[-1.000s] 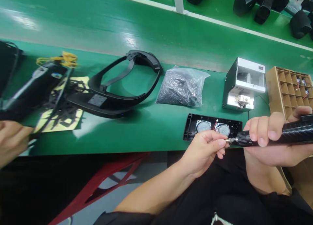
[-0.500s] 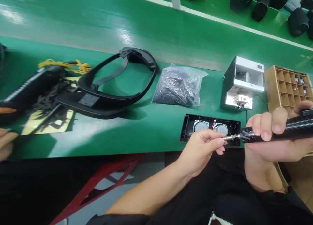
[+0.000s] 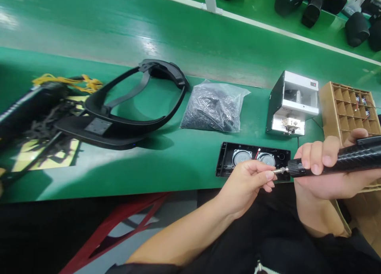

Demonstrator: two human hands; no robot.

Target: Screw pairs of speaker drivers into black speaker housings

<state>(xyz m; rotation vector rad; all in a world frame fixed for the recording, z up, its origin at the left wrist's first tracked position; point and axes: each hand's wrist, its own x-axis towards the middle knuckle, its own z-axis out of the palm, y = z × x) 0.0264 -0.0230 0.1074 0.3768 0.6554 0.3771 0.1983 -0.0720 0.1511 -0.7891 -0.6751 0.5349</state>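
Through the head camera I have both bare hands over the near edge of the bench [image 3: 160, 175]. My right hand [image 3: 324, 167] is wrapped around the black barrel of a power screwdriver [image 3: 354, 157], which lies roughly level, its ribbed nose pointing left. My left hand [image 3: 244, 179] meets it from the other side, thumb and fingers narrowed to a pinch on the metal bit [image 3: 280, 171] that sticks out of that nose. The pinching fingers hide the bit's very tip, so I can't tell its shape. In my view the left hand and the bit overlap a black housing [image 3: 220, 159] on the bench, where two round speakers [image 3: 242, 157] sit side by side with a small white connector [image 3: 258, 150] on a red lead between them. Beyond the housing are a clear bag of dark parts [image 3: 214, 107] and, farther right, a silver-and-black machine [image 3: 300, 105]. Next to that machine stands a divided cardboard box [image 3: 330, 107], partly behind my right hand.
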